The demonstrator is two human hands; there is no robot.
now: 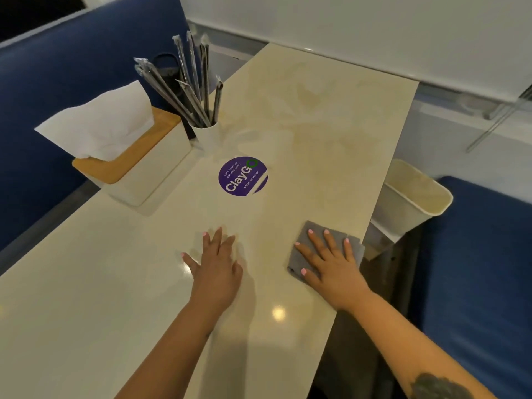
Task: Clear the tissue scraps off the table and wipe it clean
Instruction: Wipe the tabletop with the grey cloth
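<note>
— Near the right edge of the table [121,283], what is seen under the right hand [331,266]?

— A grey cloth [322,234] is pressed flat there by the right hand, fingers spread and straight; nothing is clenched. The cloth's right corner lies just at the table edge.

— And the left hand [216,266]?

— It is laid flat on the bare tabletop, left of the cloth and well apart from it, with fingers extended and slightly blurred. Nothing is held by it.

— What is placed farther back?

— A round purple sticker [243,176] marked "ClayGo" is stuck to the tabletop beyond the hands. At the far left a white tissue box [149,174] with a wooden lid is set, a white tissue [98,125] standing out of its slot. Just to its right a white cup [205,136] is packed with wrapped dark straws [190,82].

— Are any scraps seen on the table?

— Faint yellowish smears [308,96] are visible on the far part of the surface; whether these are stains or reflections cannot be told. A cream bin [414,197] is hung beside the table's right edge, beyond the cloth, and blue seating [475,269] is seen on that side.
</note>
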